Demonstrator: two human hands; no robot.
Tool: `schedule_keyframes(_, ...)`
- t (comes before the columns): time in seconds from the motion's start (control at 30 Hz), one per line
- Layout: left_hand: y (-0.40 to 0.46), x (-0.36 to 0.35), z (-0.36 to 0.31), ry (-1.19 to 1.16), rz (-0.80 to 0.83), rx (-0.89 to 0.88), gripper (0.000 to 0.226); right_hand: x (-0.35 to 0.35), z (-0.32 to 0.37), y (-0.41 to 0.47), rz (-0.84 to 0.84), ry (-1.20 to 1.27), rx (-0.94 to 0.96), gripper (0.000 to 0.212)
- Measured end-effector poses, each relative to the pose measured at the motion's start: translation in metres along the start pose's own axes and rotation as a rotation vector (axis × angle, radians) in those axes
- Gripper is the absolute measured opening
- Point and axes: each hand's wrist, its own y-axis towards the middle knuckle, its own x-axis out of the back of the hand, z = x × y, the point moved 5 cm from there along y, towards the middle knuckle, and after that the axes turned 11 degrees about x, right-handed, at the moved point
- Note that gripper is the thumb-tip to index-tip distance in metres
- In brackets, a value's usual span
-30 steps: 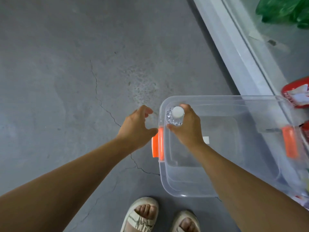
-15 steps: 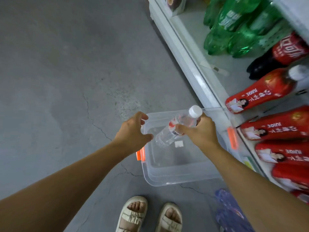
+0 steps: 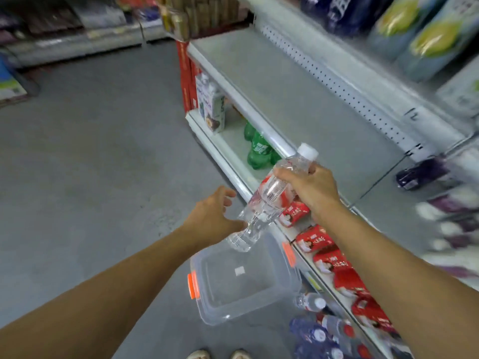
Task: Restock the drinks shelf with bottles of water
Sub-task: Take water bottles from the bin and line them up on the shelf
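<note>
My right hand [image 3: 309, 189] grips a clear water bottle [image 3: 269, 198] with a white cap and red label near its neck, held tilted with the base pointing down-left. My left hand [image 3: 213, 216] hangs just left of the bottle's lower end, fingers loosely spread, the thumb close to the bottle; I cannot tell whether it touches. Both are above a clear plastic bin [image 3: 241, 278] with orange latches on the floor. A wide grey shelf [image 3: 298, 99] with a perforated back panel lies bare ahead of the bottle.
Green soda bottles [image 3: 258, 149] and a carton [image 3: 211, 104] stand on the bottom shelf. Red juice bottles [image 3: 326, 255] lie along it to the right. More water bottles [image 3: 318, 330] sit at the lower right. Grey concrete floor spreads to the left.
My view has swung up from the bin to the shelves. My right hand has lifted the bottle out of the bin and up toward the shelf edge; my left hand rose alongside it.
</note>
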Motion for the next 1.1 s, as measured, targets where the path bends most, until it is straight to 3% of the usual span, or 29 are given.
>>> schedule_keyframes(0.43, -0.106, 0.090, -0.174, 0.044, -0.126, -0.265, 0.070, 0.105, 0.189, -0.037, -0.106, 0.231, -0.063, 0.056)
schedule_keyframes(0.57, -0.134, 0.105, -0.211, 0.113, -0.266, -0.314, 0.073, 0.135, 0.234, -0.055, -0.137, 0.194, -0.034, 0.044)
schedule_keyframes(0.63, -0.150, 0.113, -0.230, 0.124, -0.288, -0.340, 0.071, 0.153, 0.255, -0.064, -0.167, 0.165, -0.022, 0.048)
schedule_keyframes(0.93, -0.219, 0.129, -0.320, -0.046, -0.158, -0.540, 0.061, 0.250, 0.338, -0.127, -0.368, -0.012, 0.146, 0.060)
schedule_keyframes(1.1, -0.257, 0.118, -0.378, -0.179, -0.019, -0.649, 0.054, 0.321, 0.372, -0.180, -0.404, -0.273, 0.297, 0.054)
